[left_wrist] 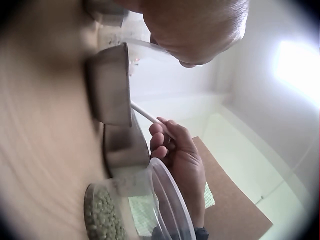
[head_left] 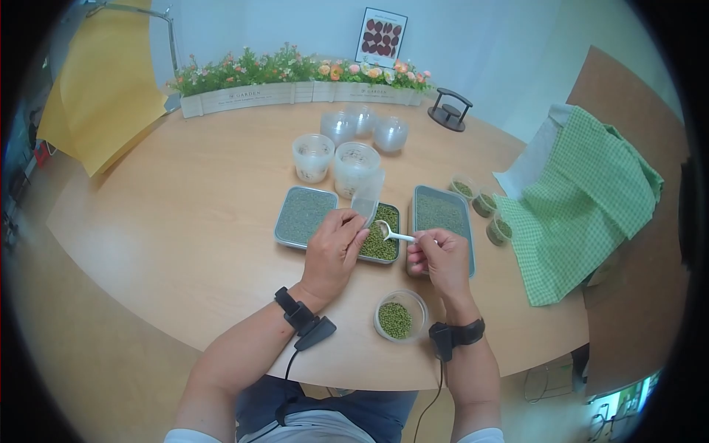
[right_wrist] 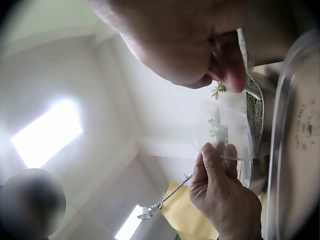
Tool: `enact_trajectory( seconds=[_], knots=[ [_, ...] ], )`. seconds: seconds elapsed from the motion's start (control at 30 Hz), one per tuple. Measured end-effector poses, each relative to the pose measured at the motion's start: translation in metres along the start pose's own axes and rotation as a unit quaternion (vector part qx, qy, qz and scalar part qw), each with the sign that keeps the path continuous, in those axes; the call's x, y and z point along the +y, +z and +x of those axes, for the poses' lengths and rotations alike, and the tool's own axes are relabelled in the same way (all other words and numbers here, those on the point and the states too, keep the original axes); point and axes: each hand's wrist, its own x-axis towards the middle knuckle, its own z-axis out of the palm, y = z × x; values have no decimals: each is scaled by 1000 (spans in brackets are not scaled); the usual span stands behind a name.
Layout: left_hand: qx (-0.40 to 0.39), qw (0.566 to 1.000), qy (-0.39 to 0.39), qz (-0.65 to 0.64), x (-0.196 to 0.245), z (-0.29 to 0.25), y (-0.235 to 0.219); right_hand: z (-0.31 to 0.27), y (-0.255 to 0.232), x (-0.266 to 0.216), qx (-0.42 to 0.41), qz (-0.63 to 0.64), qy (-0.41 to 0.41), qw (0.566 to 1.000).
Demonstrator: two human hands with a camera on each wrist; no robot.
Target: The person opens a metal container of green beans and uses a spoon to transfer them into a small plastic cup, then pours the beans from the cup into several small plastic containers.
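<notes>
My left hand pinches a translucent plastic lid by its edge and tilts it over a metal tin of green beans. From the right, my right hand grips the handle of a white spoon, fingers curled round it. The spoon's bowl lies at the beans inside the tin. Nearer the body, between my forearms, stands a clear plastic cup partly filled with the same green beans.
Tins of grey-green contents flank the bean tin, one left and one right. Behind are two translucent tubs and stacked clear cups. Small bean cups stand beside a green checked cloth. Flower boxes line the back.
</notes>
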Motion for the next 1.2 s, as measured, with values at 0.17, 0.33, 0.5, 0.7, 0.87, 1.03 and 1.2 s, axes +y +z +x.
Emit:
enact_trajectory(
  seconds=[0.17,0.33,0.5,0.7,0.87,1.03,1.2],
  knots=[
    [-13,1000,-9,-8,2,-3,2,3,-4,-6,-12,22,36,999],
    [-15,1000,5,3,0,-4,2,8,-10,-2,9,64,45,997],
    [-16,1000,12,7,-1,-4,1,10,-18,0,24,118,46,992],
    [-19,1000,8,6,0,-4,2,5,-31,0,23,190,50,980],
    [-16,999,21,21,-2,-4,2,2,-47,-1,5,262,69,963],
    [-16,1000,7,8,-1,-6,3,1,-70,-2,-42,310,88,946],
    [-14,1000,3,5,-2,-5,4,1,-92,-3,-84,321,100,938]
  ],
)
